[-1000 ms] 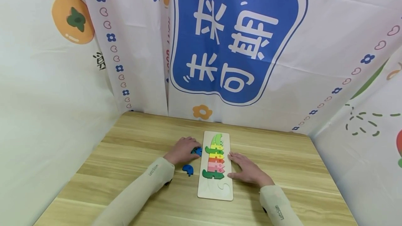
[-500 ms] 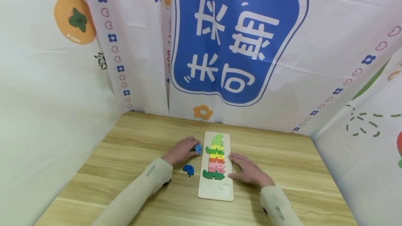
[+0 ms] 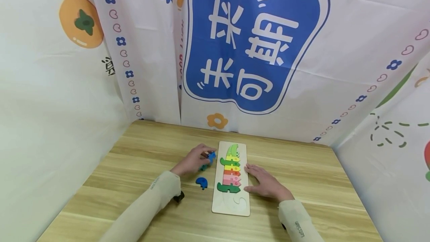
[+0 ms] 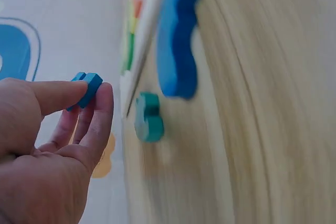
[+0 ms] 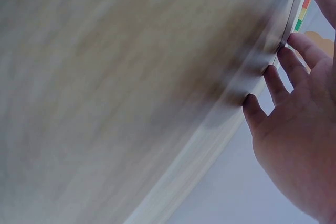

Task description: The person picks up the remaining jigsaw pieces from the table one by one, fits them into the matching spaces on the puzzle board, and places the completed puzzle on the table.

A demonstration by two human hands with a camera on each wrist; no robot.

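My left hand [image 3: 192,161] pinches a small blue puzzle piece [image 4: 91,88] between thumb and fingers, left of the wooden puzzle board [image 3: 222,207]. Below it a teal puzzle piece [image 4: 149,117] lies on the table. Closer to me is a dark blue curved piece [image 3: 201,182], also on the table beside the board. A crocodile of green, yellow, red and pink pieces [image 3: 231,172] fills the board's upper and middle part; bare wood with a curled outline shows at the near end. My right hand [image 3: 267,183], fingers spread, touches the board's right edge.
The wood-grain table [image 3: 161,212] carries all of this. A white printed cloth [image 3: 151,47] hangs behind it, and pale sheets stand along the left and right sides.
My left hand has lifted the small blue piece off the table and tilted it, drawing slightly back and uncovering the teal piece. The right hand and board keep their place.
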